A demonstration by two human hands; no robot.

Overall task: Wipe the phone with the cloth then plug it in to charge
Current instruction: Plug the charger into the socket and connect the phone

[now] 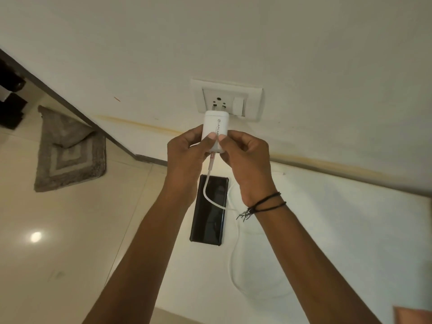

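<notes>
Head view: both hands, left (187, 150) and right (243, 155), pinch the charger (214, 127), its prongs pointing straight ahead, just short of the socket (218, 102).

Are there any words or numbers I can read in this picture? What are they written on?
"LAPCAR": printed on the white charger, beside a small round logo. The left hand and right hand hold the charger, and a thumb covers the end of the word, so more letters may follow.

Nothing else has readable text: the socket, the phone and the wall show no words or numbers.
</notes>
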